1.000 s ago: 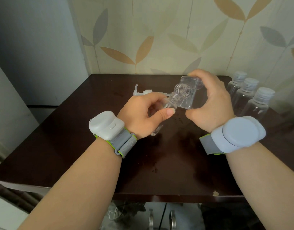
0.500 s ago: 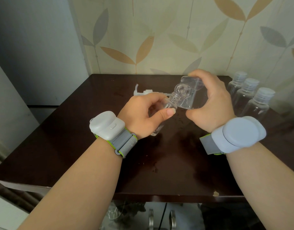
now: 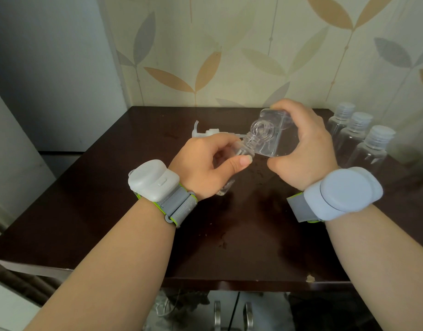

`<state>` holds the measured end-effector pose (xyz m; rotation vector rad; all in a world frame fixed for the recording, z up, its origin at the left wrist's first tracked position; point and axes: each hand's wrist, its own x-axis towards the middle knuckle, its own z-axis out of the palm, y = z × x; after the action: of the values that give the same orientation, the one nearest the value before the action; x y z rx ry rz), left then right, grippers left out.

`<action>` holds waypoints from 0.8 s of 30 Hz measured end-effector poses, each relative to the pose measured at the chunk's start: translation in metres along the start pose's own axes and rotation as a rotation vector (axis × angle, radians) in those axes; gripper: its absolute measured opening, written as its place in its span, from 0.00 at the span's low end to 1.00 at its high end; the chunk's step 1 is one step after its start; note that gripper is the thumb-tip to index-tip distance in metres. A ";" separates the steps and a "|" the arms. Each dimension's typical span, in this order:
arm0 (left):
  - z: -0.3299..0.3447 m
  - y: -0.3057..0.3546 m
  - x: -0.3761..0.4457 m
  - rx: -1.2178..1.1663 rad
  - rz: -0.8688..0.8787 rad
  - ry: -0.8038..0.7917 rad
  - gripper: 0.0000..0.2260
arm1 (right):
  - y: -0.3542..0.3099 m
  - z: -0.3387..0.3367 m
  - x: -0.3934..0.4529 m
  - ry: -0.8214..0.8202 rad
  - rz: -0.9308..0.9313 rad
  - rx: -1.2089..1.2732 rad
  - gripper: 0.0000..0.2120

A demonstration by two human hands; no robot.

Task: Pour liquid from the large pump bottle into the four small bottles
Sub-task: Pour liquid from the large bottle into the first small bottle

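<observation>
Now the right hand [image 3: 303,149] grips the large pump bottle [image 3: 269,133] tipped, mouth just over the small bottle [image 3: 239,151] that the left hand [image 3: 205,163] holds steady to catch liquid.

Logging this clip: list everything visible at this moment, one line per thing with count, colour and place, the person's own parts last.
Large bottle: 1, clear, tilted, neck at the small bottle's mouth, in the right hand.
Small bottle: 1, clear, uncapped, in the left hand.
Capped small bottles: 3, clear, table's right rear.
Pump head: 1, white, lying behind the hands.
Table: 1, dark brown, with droplets.
Wristbands: 2, white on the left wrist, pale blue on the right.
Left hand: grips the small bottle.
Right hand: grips the large bottle.
</observation>
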<state>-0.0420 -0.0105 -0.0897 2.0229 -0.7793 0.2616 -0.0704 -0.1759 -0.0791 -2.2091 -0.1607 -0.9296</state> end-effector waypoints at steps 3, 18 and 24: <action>0.000 0.000 0.000 0.002 0.003 -0.002 0.09 | 0.000 0.001 -0.001 0.000 -0.008 -0.002 0.28; -0.001 0.000 -0.001 0.018 0.001 -0.001 0.15 | 0.000 0.001 -0.001 -0.001 -0.009 -0.004 0.29; 0.000 0.000 0.000 0.004 0.012 -0.008 0.09 | 0.001 0.002 -0.001 0.002 -0.012 0.000 0.28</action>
<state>-0.0422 -0.0098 -0.0899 2.0248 -0.7964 0.2626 -0.0700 -0.1753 -0.0812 -2.2095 -0.1738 -0.9380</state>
